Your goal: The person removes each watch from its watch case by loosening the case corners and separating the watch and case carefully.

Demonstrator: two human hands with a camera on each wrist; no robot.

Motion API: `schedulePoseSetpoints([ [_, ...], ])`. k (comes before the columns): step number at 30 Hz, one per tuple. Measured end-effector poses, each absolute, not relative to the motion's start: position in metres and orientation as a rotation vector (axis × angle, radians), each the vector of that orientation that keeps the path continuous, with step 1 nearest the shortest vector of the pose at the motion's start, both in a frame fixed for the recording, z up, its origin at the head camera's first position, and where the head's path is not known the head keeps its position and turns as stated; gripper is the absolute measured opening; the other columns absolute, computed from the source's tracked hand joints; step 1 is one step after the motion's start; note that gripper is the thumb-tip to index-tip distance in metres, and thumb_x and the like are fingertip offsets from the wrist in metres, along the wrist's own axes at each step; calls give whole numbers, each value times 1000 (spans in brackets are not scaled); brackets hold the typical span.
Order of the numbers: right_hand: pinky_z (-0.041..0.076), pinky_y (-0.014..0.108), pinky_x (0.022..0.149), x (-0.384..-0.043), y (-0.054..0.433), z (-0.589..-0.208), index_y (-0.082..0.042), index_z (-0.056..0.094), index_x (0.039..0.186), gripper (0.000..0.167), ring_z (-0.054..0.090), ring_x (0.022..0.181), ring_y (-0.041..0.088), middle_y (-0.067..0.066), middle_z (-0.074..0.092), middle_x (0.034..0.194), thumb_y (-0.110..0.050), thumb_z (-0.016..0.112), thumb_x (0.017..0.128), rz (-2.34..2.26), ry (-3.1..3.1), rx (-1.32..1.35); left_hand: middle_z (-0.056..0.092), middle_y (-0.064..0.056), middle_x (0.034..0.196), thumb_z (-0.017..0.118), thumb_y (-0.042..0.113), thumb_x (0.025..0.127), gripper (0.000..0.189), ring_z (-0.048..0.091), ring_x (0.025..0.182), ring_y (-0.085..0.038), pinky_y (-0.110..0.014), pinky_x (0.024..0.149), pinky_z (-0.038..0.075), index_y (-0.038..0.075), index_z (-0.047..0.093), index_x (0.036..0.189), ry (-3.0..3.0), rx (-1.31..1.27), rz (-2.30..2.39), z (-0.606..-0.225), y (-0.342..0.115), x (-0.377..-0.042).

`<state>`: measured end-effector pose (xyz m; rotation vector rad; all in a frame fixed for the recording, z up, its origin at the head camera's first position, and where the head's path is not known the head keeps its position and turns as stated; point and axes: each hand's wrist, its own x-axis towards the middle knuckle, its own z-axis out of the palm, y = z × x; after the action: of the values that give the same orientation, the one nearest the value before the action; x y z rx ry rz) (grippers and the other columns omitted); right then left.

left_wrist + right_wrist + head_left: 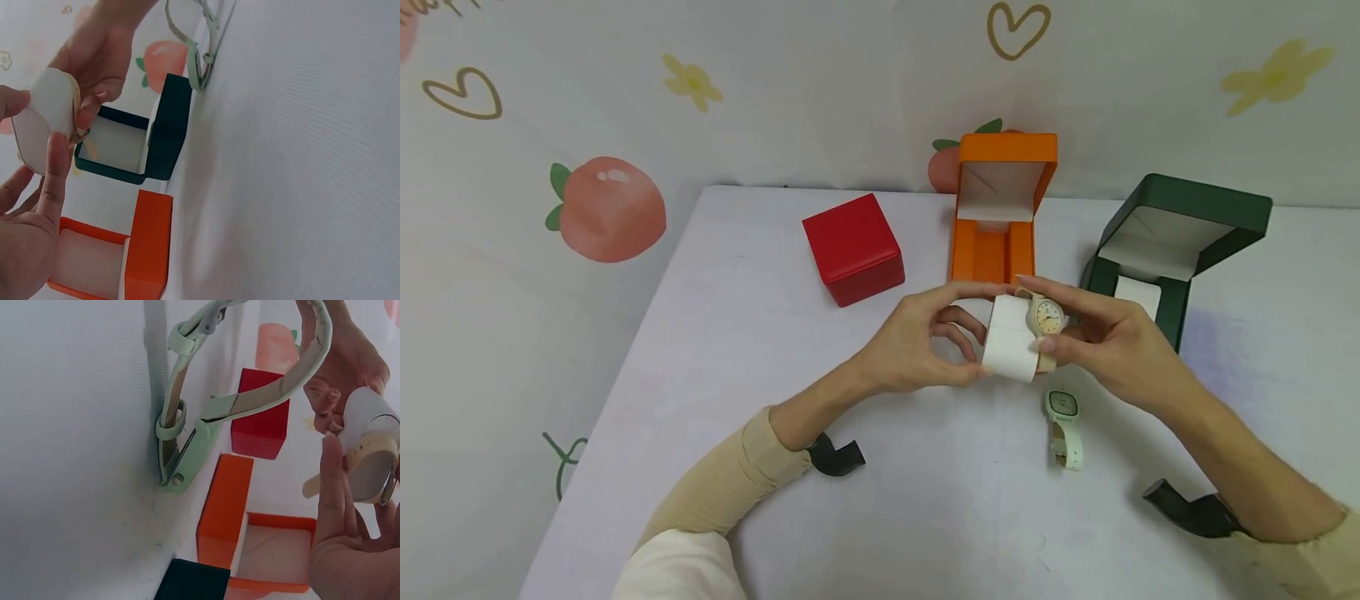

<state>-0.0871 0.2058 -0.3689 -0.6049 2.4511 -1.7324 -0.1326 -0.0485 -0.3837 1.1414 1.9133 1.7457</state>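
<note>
My left hand point(917, 337) pinches a white watch cushion point(1011, 340) between thumb and fingertips, raised above the table. At the cushion's right end, my right hand point(1101, 333) grips a beige wristwatch point(1047, 317) by its strap, dial facing up. In the right wrist view the beige strap point(369, 452) curves around the end of the cushion, and one strap end sticks out free. Below the hands, a mint-green wristwatch point(1063, 406) stands on the table with its strap looped.
Behind the hands an orange watch box point(1008, 148) stands with its lid raised. To its right is a dark green watch box point(1221, 200), also lid up, with a white cushion point(1138, 295) inside. A closed red box point(854, 248) sits left on the white table point(760, 283).
</note>
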Motion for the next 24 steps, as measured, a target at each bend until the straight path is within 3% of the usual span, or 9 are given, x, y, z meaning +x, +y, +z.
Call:
schedulePoseSetpoints([
  [3, 56, 18, 68, -87, 205, -370, -14, 53, 145, 65, 64, 76, 16, -6, 61, 132, 7, 72, 86, -1734, 2461, -596, 53, -12, 141, 78, -8, 77, 73, 68, 92, -13, -36, 77, 60, -3, 45, 142, 1918, 1132, 1746, -385, -49, -132],
  [6, 56, 19, 78, -89, 204, -372, -11, 51, 146, 65, 67, 93, 13, -2, 58, 139, 8, 70, 86, -1774, 2419, -593, 53, -12, 139, 79, -8, 76, 74, 68, 91, -13, -35, 77, 60, -2, 45, 142, 1927, 1119, 1747, -386, -49, -132],
  [11, 54, 21, 88, -90, 203, -375, -9, 49, 147, 64, 61, 115, 9, 8, 52, 146, 9, 68, 88, -1818, 2364, -568, 53, -13, 139, 79, -8, 76, 74, 68, 90, -14, -34, 76, 60, -2, 46, 142, 1927, 1116, 1750, -387, -50, -133],
  [24, 53, 17, 87, -89, 198, -377, -8, 55, 142, 59, 64, 106, 9, -3, 59, 139, 10, 69, 87, -1864, 2509, -525, 54, -14, 138, 79, -7, 77, 75, 68, 93, -15, -39, 78, 60, -3, 45, 142, 1908, 1102, 1756, -388, -50, -133],
])
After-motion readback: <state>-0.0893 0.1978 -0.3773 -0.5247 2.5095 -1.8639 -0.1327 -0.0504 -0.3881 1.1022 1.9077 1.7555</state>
